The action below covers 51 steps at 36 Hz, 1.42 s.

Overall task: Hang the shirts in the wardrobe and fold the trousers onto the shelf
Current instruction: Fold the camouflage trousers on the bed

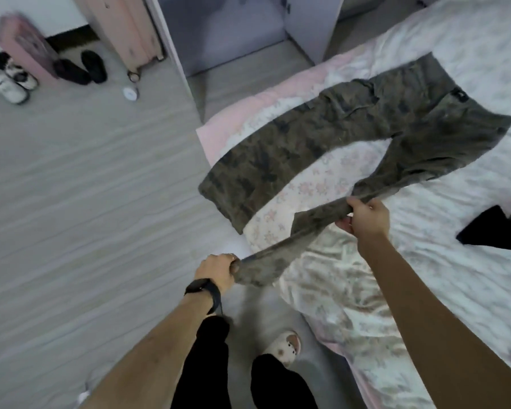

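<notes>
camo trousers (351, 119) lay spread across the bed (469, 187), one leg held up. left hand (219, 270) fisted round its hem, right hand (365, 218) gripped mid-leg. soft, limp, light cloth, i'd say; best gripped at hems and waistband.

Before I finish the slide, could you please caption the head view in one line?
Left hand and right hand grip one leg of camouflage trousers lying across the bed.

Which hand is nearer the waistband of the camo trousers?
Right. The right hand grips one leg of the camo trousers partway along, closer to the waistband; the left hand holds that leg's cuff end, farthest from it.
</notes>
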{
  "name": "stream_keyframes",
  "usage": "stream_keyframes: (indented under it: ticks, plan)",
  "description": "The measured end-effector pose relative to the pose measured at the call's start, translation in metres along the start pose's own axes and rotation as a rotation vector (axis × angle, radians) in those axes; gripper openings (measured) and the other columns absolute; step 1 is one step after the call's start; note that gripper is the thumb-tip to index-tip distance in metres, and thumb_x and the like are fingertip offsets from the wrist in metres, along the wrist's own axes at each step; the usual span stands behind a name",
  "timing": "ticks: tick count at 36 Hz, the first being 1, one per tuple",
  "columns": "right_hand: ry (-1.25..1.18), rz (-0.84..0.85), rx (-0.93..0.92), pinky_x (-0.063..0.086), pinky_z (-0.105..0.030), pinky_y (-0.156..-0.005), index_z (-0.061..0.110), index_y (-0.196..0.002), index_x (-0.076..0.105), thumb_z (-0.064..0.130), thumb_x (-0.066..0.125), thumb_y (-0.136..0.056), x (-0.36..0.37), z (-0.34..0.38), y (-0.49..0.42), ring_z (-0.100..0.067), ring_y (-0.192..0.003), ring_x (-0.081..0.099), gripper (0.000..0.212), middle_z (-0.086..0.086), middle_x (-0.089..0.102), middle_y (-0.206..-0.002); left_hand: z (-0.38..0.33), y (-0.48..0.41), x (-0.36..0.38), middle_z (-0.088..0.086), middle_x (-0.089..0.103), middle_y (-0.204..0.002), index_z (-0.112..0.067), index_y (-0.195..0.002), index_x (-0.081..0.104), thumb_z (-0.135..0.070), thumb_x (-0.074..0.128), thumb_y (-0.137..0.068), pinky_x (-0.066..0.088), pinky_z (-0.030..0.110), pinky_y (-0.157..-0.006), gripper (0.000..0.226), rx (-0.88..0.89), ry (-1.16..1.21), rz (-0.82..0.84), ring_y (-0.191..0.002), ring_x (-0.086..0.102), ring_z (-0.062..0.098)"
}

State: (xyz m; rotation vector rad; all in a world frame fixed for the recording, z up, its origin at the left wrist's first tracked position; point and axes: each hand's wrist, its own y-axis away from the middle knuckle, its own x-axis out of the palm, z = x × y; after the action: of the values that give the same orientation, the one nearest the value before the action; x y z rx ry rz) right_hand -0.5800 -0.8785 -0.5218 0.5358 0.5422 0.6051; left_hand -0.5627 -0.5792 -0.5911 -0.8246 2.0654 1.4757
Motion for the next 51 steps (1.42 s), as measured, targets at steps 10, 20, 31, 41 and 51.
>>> stream_keyframes:
  ticks: [10, 20, 31, 41, 51]
  plan:
    - [0.255, -0.032, -0.224, 0.063, -0.044, -0.068, 0.019, -0.071, 0.048, 0.032, 0.069, -0.092, 0.154, 0.076, -0.043, -0.023, -0.068, 0.070, 0.033, -0.005, 0.068, -0.071, 0.071, -0.148, -0.103, 0.002, 0.070, -0.088, -0.021, -0.081, 0.069, -0.020, 0.078, -0.087, 0.053, 0.028, -0.086, 0.011, -0.076, 0.500, -0.054, -0.086, 0.066, 0.018]
    - [0.533, -0.111, -0.166, 0.062, -0.050, -0.078, 0.011, -0.084, 0.060, 0.033, 0.067, -0.093, 0.282, 0.069, -0.139, -0.032, -0.073, 0.073, 0.024, -0.005, 0.067, -0.075, 0.133, -0.292, -0.105, 0.004, 0.068, -0.116, -0.014, -0.120, 0.070, -0.033, 0.070, -0.093, 0.051, 0.028, -0.090, 0.032, -0.112, 0.416, 0.104, -0.105, 0.064, 0.025]
    - [0.271, -0.020, -0.092, 0.058, -0.031, -0.072, 0.016, -0.084, 0.061, 0.016, 0.063, -0.099, 0.311, 0.056, -0.132, -0.020, -0.086, 0.074, 0.015, -0.009, 0.073, -0.094, 0.135, -0.344, -0.114, 0.004, 0.061, -0.121, -0.020, -0.121, 0.065, -0.042, 0.055, -0.100, 0.048, 0.039, -0.095, 0.032, -0.016, 0.024, 0.100, -0.108, 0.058, 0.027]
    - [0.302, -0.118, 0.170, 0.058, -0.048, -0.087, 0.030, -0.084, 0.072, 0.028, 0.070, -0.090, 0.297, -0.083, -0.044, -0.022, -0.088, 0.071, 0.006, 0.005, 0.075, -0.087, 0.111, -0.347, -0.116, 0.001, 0.043, -0.150, -0.015, -0.131, 0.062, -0.046, 0.055, -0.098, 0.033, 0.031, -0.111, 0.045, 0.294, -0.007, 0.137, -0.136, 0.038, 0.026]
    - [0.096, -0.085, 0.440, 0.053, -0.049, -0.091, 0.022, -0.102, 0.051, 0.031, 0.078, -0.086, 0.326, -0.169, -0.051, -0.030, -0.101, 0.060, 0.033, -0.004, 0.058, -0.107, 0.120, -0.333, -0.143, -0.005, 0.060, -0.077, -0.032, -0.077, 0.057, -0.036, 0.054, -0.102, 0.047, 0.034, -0.071, 0.026, 0.319, 0.060, 0.182, -0.081, 0.061, 0.024]
